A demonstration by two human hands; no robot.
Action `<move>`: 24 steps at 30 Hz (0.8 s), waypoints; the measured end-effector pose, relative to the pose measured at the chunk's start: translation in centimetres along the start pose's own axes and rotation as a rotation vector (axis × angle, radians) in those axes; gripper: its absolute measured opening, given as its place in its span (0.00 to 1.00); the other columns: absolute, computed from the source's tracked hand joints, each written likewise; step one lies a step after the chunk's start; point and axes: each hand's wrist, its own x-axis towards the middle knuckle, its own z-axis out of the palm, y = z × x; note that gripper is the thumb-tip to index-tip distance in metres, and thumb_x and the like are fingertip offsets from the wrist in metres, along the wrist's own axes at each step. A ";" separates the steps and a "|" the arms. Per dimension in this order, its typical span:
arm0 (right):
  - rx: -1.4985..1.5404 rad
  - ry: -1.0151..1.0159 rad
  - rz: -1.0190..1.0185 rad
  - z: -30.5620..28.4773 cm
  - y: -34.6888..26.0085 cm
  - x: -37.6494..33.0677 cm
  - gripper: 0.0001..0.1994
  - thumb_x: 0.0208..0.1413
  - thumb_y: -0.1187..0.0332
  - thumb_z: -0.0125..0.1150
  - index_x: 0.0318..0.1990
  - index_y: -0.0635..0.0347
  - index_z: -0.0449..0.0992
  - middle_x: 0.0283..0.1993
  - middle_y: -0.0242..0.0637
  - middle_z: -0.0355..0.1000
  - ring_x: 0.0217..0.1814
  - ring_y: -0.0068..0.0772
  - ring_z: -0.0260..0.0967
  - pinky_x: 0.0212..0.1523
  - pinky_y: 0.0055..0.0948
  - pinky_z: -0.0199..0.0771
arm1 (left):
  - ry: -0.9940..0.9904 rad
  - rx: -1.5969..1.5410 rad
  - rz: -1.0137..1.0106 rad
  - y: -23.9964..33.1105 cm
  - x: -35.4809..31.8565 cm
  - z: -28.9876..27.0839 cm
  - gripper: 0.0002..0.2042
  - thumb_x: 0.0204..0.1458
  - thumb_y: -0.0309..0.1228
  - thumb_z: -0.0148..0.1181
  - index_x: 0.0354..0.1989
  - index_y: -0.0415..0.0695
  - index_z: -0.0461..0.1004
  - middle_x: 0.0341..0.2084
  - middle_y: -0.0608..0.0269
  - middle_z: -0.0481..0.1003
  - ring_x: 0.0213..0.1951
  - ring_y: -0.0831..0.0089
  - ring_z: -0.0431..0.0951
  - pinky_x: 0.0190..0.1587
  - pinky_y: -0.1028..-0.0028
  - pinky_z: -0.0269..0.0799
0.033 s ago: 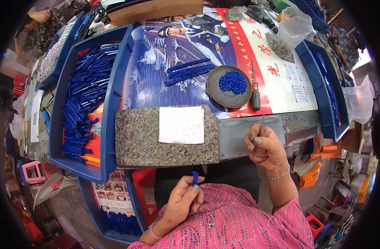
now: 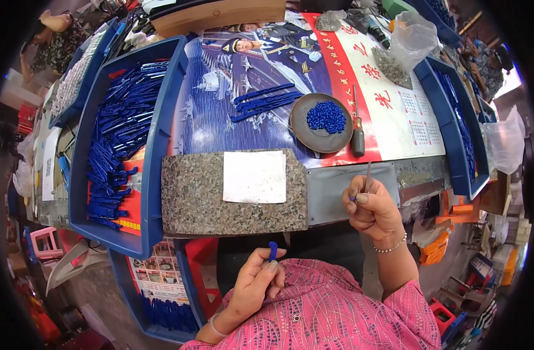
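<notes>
Dish (image 2: pixel 301 123) w/ blue beads (image 2: pixel 326 117); L grip (image 2: pixel 254 284) pinching blue pc (image 2: pixel 273 249), R grip (image 2: pixel 373 205) on thin rod (image 2: pixel 368 178), prob.

Centre bright; corners black; fisheye-bent edges; white glare upper right.

Open gap between left fingers (image 2: pixel 264 272), right fingers (image 2: pixel 361 214); screwdriver (image 2: pixel 358 141), dish (image 2: pixel 301 123) beyond right; blue tray (image 2: pixel 158 157) bars left.

Grey floor (image 2: pixel 106 289) — pink stool (image 2: pixel 45 232) at left — bright light (image 2: pixel 508 84) at upper right
</notes>
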 end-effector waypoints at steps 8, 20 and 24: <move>0.035 -0.004 -0.005 0.6 0.3 0.4 0.03 0.52 0.76 0.55 0.34 0.61 0.68 0.30 0.41 0.69 0.11 0.09 0.41 0.10 0.11 0.42 | 0.023 0.022 -0.001 0.0 -0.1 0.0 0.11 0.59 0.27 0.41 0.48 0.39 0.62 0.20 0.61 0.66 0.16 0.82 0.60 0.19 0.84 0.55; -1.358 0.165 -0.506 2.4 2.0 2.2 0.09 0.45 0.77 0.58 0.36 0.66 0.72 0.33 0.35 0.71 0.30 0.25 0.68 0.32 0.21 0.67 | 0.059 -0.018 -0.011 -0.3 0.3 -0.6 0.10 0.57 0.25 0.43 0.47 0.38 0.62 0.19 0.62 0.67 0.16 0.83 0.60 0.19 0.84 0.55; -1.555 0.133 -0.421 3.9 1.5 2.7 0.10 0.44 0.73 0.57 0.37 0.64 0.71 0.33 0.44 0.69 0.34 0.48 0.69 0.34 0.36 0.69 | 0.068 -0.015 -0.025 0.0 0.5 -0.6 0.11 0.57 0.24 0.44 0.47 0.38 0.62 0.19 0.62 0.67 0.16 0.83 0.59 0.19 0.84 0.55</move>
